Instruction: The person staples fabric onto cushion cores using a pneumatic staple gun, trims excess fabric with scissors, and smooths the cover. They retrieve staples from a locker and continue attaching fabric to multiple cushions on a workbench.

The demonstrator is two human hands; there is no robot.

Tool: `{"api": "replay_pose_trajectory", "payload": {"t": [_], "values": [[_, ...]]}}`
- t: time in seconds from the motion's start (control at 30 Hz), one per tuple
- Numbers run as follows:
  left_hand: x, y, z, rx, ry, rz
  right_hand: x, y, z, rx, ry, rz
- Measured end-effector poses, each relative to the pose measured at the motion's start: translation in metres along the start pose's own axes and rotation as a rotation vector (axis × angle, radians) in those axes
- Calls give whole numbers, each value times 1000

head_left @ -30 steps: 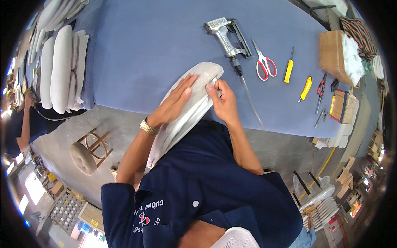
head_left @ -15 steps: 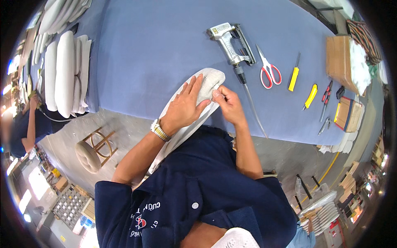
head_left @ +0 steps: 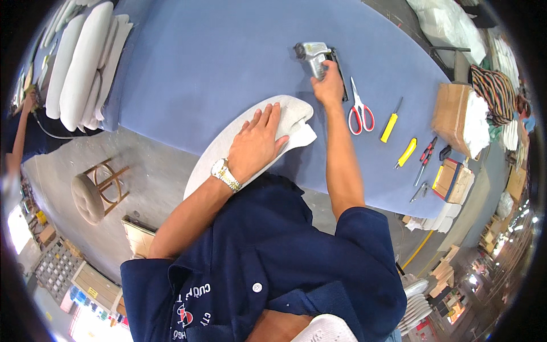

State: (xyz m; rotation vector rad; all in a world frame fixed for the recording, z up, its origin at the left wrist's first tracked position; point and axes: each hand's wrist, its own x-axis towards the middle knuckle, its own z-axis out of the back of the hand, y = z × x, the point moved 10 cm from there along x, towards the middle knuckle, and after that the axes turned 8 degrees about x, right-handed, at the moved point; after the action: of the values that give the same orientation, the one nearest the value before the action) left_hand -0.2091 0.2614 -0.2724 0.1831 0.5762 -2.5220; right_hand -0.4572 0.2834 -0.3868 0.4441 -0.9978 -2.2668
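Note:
My left hand [head_left: 257, 139], fingers stretched out, lies flat on a long, curved padded piece covered in light grey fabric [head_left: 208, 159]. This piece rests on the table's near edge and reaches back toward my body. Its fabric is folded and bunched at the right end, where a white flap sticks out. My right hand [head_left: 329, 86] is closed around the handle of a silver pneumatic staple gun [head_left: 314, 52], farther out on the table; the fingertips are partly hidden. To the right of that hand lie red-and-white scissors [head_left: 360, 114].
Right of the scissors are a yellow-handled screwdriver [head_left: 391, 124], a yellow utility knife [head_left: 407, 153], red-handled pliers [head_left: 426, 159] and a cardboard box [head_left: 451, 114]. Grey padded pieces [head_left: 80, 68] are stacked at the left. A stool [head_left: 88, 196] stands on the floor; a co-worker's arm [head_left: 21, 125] shows far left.
My right hand has left the fabric's folded end and moved outward onto the staple gun. My left hand stays on the padded piece. The whole view has shifted slightly.

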Motion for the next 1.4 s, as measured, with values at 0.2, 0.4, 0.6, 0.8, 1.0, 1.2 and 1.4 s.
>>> {"api": "replay_pose_trajectory", "payload": {"t": [0.2,0.4,0.6,0.8,1.0,1.2,1.4], "values": [[-4,-1,-4,21,-21,36,-89,56,103,638,115,-165],[-10,-10,-10,34,-14,38,-186,117,115,558,229,126],[-7,-7,-8,15,-22,26,-222,86,90,552,70,22],[-5,-3,-6,22,-22,15,-216,79,83,568,40,-15],[-6,-3,-6,4,7,9,-207,87,75,520,228,-96],[2,-2,-6,43,12,19,-196,85,67,501,252,-185],[1,-1,-4,41,22,10,-203,91,74,545,148,34]]}}
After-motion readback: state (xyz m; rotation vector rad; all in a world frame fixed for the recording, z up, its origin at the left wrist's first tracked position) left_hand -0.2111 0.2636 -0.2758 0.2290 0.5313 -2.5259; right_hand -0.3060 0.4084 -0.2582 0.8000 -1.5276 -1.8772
